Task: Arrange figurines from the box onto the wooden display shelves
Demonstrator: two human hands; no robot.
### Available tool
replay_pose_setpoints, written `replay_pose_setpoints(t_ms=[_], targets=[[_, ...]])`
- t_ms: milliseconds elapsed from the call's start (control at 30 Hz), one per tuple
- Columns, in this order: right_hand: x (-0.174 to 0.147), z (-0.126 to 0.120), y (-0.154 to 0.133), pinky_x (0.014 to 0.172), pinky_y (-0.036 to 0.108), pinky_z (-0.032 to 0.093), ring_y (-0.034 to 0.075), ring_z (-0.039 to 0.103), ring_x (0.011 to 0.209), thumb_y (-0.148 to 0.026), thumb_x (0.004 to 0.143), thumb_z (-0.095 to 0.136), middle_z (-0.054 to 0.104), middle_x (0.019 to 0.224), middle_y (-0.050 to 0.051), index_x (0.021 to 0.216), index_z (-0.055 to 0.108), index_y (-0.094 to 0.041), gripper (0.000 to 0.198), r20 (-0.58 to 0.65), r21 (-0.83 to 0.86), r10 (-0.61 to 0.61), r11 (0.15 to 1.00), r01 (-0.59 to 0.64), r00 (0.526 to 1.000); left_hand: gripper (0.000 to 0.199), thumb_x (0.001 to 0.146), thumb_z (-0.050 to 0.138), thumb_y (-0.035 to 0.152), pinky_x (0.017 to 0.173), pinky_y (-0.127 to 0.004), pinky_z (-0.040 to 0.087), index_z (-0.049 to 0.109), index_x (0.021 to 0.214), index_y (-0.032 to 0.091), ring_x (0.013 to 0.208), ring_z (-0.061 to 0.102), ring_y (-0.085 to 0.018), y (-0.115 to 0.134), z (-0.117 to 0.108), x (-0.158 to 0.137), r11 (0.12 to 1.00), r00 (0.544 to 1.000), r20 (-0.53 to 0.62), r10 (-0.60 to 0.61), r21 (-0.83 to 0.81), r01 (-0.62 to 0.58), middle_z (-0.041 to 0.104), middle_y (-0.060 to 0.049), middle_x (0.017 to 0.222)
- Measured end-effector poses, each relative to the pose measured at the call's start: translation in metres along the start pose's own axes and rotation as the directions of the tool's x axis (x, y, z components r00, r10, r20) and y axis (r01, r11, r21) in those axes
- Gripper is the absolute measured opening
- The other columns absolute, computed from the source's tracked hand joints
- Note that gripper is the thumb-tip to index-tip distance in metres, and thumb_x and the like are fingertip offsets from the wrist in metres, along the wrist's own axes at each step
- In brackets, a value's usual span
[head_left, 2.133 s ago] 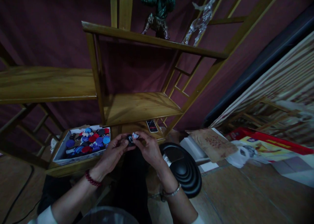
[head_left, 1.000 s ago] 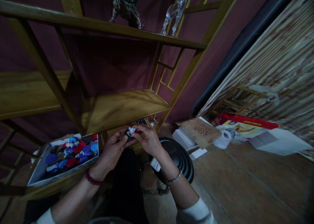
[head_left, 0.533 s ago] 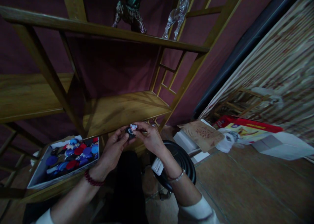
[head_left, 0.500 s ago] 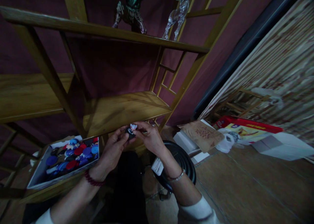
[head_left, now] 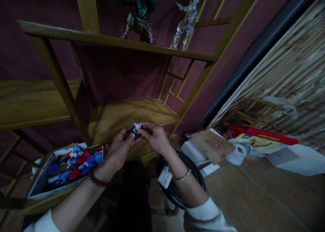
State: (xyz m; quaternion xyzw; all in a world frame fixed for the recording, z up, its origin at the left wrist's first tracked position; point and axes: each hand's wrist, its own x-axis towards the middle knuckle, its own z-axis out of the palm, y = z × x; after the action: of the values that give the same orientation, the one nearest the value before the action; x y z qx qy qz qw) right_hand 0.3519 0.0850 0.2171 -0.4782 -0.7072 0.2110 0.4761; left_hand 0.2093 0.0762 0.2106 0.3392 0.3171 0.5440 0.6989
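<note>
Both hands meet in front of the wooden shelf (head_left: 132, 111), closed round a small figurine (head_left: 137, 126) with a pale head and a dark base. My left hand (head_left: 120, 145) grips the dark base from the left, thumb on top. From the right, my right hand (head_left: 154, 137) pinches the figurine near its pale upper part. Fingers cover much of the piece, so its full shape is hidden. To the left, an open box (head_left: 38, 188) holds several small blue, red and black round-based pieces.
On the upper shelf (head_left: 114, 42) stand a green and bronze statue (head_left: 142, 15) and a clear glass animal (head_left: 186, 25). A round black stool (head_left: 195, 177) carries a white packet (head_left: 165, 177). Cardboard (head_left: 210, 142), a plastic bag (head_left: 237, 152) and a red box (head_left: 269, 139) lie on the floor, right.
The camera view has tilted up slightly, so the shelves and statues appear lower. Both hands keep hold of the figurine, raised slightly, with its pale head a little more exposed.
</note>
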Motion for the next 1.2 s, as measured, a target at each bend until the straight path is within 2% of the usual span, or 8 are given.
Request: replay_pose_setpoints(t_ms=[567,867,1200], targets=[[0.016,-0.001,-0.007,0.076,0.026,0.046,0.014,0.060,0.082,-0.024,0.077,0.063,0.067,0.087,0.002,0.097,0.066,-0.021,0.020,0.018,-0.060,-0.026,0.998,0.027,1.000,0.028,0.065,0.066,0.016,0.096,-0.041,0.043,0.064,0.092,0.012,0.096,0.060,-0.020,0.009,0.004,0.012,0.989,0.999,0.040,0.017,0.147,-0.022,0.066,-0.007,0.102],[0.019,0.001,-0.005,0.080,0.029,0.046,0.016,0.060,0.086,-0.024,0.080,0.059,0.066,0.090,0.002,0.099,0.066,-0.024,0.020,0.071,-0.059,-0.065,0.996,0.070,0.995,0.020,0.063,0.068,0.015,0.093,-0.043,0.045,0.066,0.083,0.011,0.093,0.061,-0.021,0.011,-0.001,0.013,0.987,1.000,0.025,0.017,0.159,-0.021,0.068,-0.007,0.095],[0.022,0.007,-0.002,0.078,0.028,0.048,0.015,0.061,0.083,-0.023,0.079,0.061,0.068,0.089,0.001,0.101,0.066,-0.023,0.022,0.089,0.028,-0.055,0.998,0.053,0.994,0.018,0.063,0.067,0.016,0.092,-0.042,0.045,0.065,0.080,0.010,0.087,0.062,-0.020,0.012,-0.007,0.016,0.984,0.999,0.020,0.025,0.175,-0.028,0.068,-0.006,0.089]])
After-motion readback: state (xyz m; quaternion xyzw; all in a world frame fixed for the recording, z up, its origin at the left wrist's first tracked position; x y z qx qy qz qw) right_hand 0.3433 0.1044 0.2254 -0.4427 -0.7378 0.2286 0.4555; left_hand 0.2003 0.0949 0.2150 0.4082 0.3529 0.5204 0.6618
